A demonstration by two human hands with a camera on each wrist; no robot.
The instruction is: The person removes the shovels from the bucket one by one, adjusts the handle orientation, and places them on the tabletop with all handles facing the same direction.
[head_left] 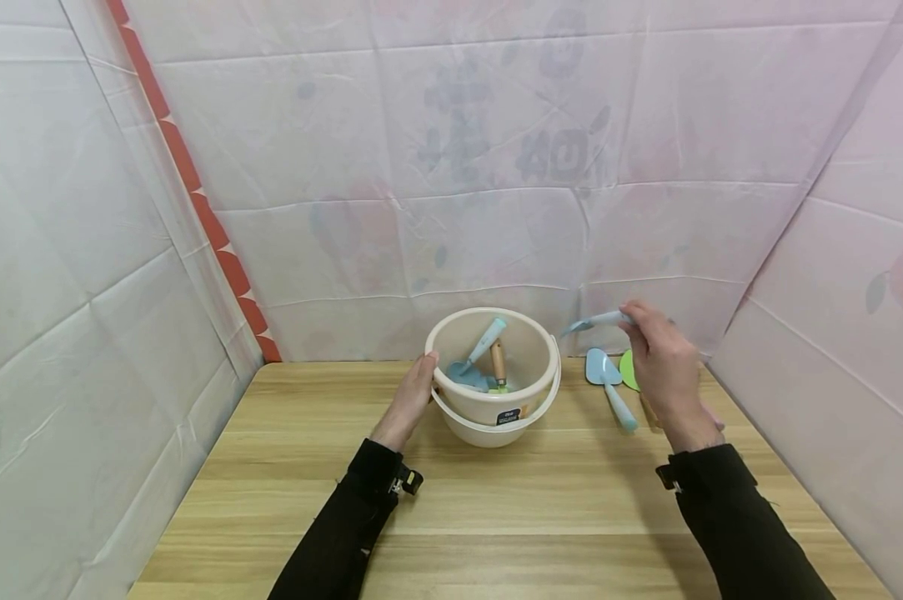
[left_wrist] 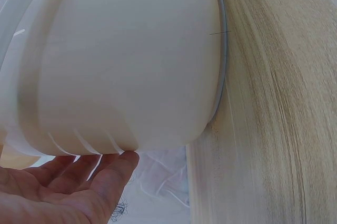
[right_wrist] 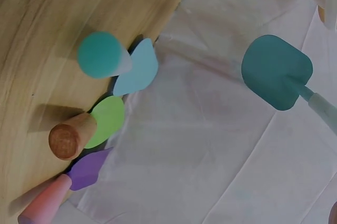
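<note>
One cream bucket (head_left: 494,408) stands on the wooden table (head_left: 496,517). It holds two tools: one blue trowel (head_left: 475,354) and one wooden-handled tool (head_left: 499,365). The left hand (head_left: 413,392) rests flat against the bucket's left wall, fingers straight. The right hand (head_left: 664,367) pinches the pale handle of a third tool, a teal-bladed spade (right_wrist: 277,72), held in the air just right of the bucket. Three more tools lie on the table beside the right hand: one blue (right_wrist: 136,69), one green (right_wrist: 107,120), one purple (right_wrist: 87,168).
</note>
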